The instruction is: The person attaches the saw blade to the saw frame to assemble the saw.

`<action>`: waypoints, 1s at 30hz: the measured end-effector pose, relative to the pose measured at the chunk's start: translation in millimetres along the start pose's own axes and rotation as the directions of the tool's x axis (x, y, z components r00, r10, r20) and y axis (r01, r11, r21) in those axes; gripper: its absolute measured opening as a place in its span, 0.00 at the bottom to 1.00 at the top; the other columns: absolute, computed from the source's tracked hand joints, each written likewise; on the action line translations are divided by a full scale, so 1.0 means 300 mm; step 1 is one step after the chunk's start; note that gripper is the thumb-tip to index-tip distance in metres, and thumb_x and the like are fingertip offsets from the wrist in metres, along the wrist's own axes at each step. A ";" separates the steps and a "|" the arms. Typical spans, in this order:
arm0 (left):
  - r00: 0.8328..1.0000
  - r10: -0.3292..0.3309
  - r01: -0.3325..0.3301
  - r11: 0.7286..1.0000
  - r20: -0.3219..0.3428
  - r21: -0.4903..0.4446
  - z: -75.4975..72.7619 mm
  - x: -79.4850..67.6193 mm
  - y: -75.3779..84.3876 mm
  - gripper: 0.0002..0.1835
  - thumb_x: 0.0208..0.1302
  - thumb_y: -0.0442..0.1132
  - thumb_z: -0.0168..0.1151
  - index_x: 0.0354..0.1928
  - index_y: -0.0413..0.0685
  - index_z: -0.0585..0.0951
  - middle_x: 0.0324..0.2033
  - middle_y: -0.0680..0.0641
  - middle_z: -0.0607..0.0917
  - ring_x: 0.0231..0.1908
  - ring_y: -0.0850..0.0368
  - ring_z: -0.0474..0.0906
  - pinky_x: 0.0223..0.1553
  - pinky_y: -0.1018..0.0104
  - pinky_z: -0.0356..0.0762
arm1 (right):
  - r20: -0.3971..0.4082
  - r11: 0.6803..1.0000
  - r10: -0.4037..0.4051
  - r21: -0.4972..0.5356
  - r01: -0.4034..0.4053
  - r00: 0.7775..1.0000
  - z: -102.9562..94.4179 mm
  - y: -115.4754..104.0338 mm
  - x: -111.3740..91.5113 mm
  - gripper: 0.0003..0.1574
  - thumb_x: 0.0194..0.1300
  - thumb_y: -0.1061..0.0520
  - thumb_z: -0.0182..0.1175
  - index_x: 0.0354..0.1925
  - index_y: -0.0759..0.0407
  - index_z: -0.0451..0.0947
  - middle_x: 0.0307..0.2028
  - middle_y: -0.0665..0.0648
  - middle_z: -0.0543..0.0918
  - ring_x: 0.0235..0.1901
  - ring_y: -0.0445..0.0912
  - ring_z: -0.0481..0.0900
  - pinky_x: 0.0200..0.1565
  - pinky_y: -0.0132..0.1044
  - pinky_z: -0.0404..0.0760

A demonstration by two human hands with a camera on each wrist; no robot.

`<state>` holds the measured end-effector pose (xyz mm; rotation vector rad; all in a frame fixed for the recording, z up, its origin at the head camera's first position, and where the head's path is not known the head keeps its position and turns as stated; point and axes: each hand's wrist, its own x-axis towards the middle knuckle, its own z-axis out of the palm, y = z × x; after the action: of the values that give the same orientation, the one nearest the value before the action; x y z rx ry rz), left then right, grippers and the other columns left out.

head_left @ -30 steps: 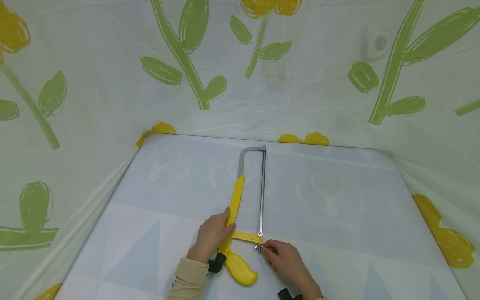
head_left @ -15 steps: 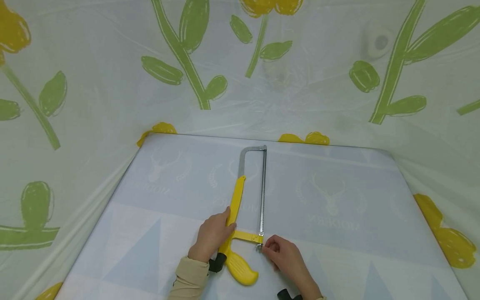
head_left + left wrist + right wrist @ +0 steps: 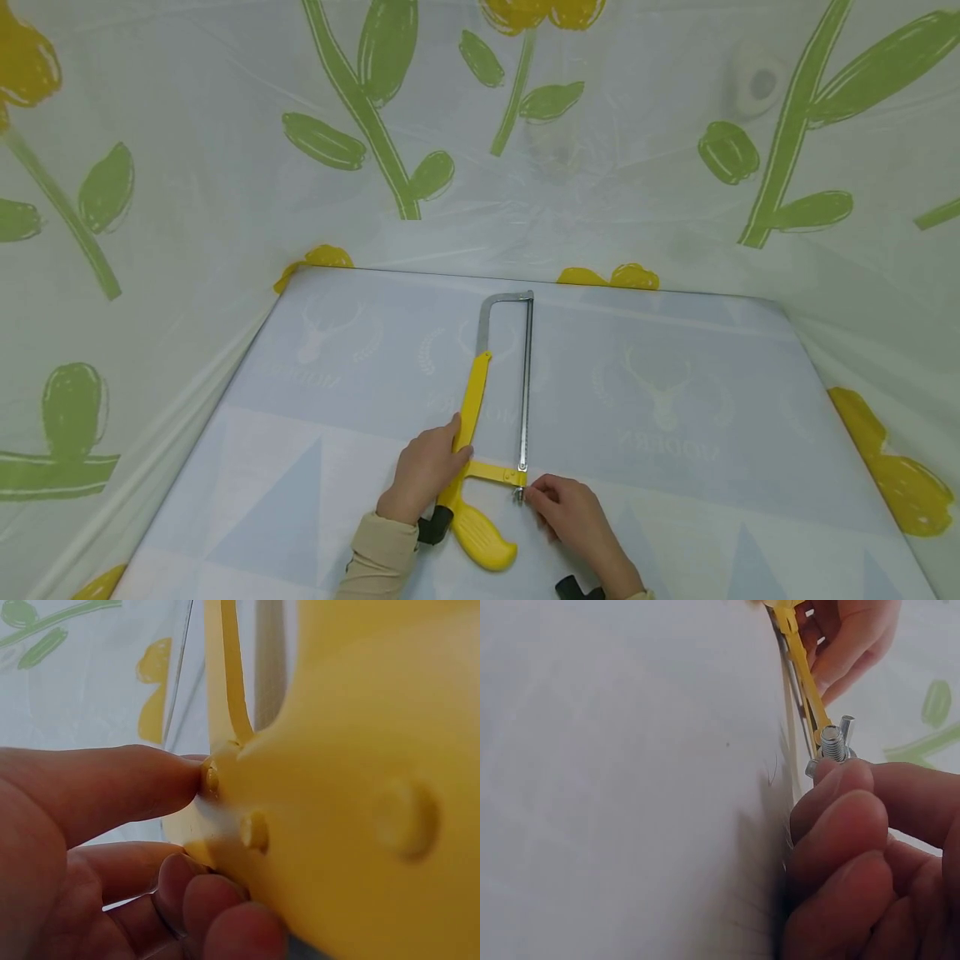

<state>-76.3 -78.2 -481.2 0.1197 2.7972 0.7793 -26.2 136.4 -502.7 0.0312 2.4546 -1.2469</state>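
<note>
A yellow hacksaw (image 3: 473, 400) lies on the table, its metal blade (image 3: 525, 383) on the right side and its handle (image 3: 483, 540) toward me. My left hand (image 3: 426, 468) grips the yellow frame just above the handle; thumb and curled fingers sit on its two sides in the left wrist view. At the blade's near end is a silver wing nut (image 3: 846, 733) on a threaded bolt (image 3: 831, 742). My right hand (image 3: 567, 510) pinches this wing nut at the fingertips, its other fingers curled below. Part of the nut is hidden behind the fingers.
The table (image 3: 675, 500) has a pale cover with blue triangles and deer prints. Behind and beside it hangs a white sheet (image 3: 615, 200) with green leaves and yellow flowers. Black straps (image 3: 435, 527) are worn at the wrists.
The right fingers have shifted slightly at the wing nut, and the nut's wings stand at a different angle. The left hand and the hacksaw have stayed in place.
</note>
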 end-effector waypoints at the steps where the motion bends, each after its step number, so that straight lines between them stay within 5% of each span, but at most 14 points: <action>1: 1.000 0.001 -0.001 1.000 0.000 0.000 -0.001 -0.001 0.001 0.31 0.60 0.47 0.60 0.64 0.42 0.68 0.47 0.42 0.81 0.25 0.59 0.69 0.23 0.68 0.67 | 0.006 1.000 -0.006 0.005 0.006 1.000 -0.003 0.002 0.000 0.18 0.62 0.41 0.56 0.30 0.52 0.78 0.14 0.48 0.72 0.12 0.41 0.69 0.17 0.34 0.69; 11: 1.000 0.012 -0.012 1.000 0.003 -0.003 -0.009 -0.001 0.003 0.31 0.60 0.46 0.60 0.63 0.41 0.68 0.46 0.42 0.81 0.24 0.59 0.68 0.23 0.68 0.66 | 0.041 1.000 -0.010 0.002 0.010 0.999 -0.011 0.015 0.010 0.18 0.63 0.40 0.54 0.31 0.52 0.77 0.15 0.47 0.73 0.13 0.42 0.70 0.18 0.33 0.69; 30: 1.000 -0.002 0.002 1.000 0.019 -0.022 -0.010 0.011 -0.006 0.32 0.60 0.46 0.61 0.63 0.40 0.67 0.49 0.41 0.80 0.28 0.58 0.71 0.28 0.66 0.70 | -0.037 0.996 -0.040 0.076 0.042 0.999 -0.027 0.042 0.011 0.18 0.63 0.38 0.52 0.39 0.49 0.76 0.17 0.49 0.74 0.14 0.42 0.70 0.19 0.34 0.72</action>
<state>-80.4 -80.6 -480.2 0.1194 2.7701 0.8037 -29.5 149.9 -509.4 0.0239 2.4475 -1.3695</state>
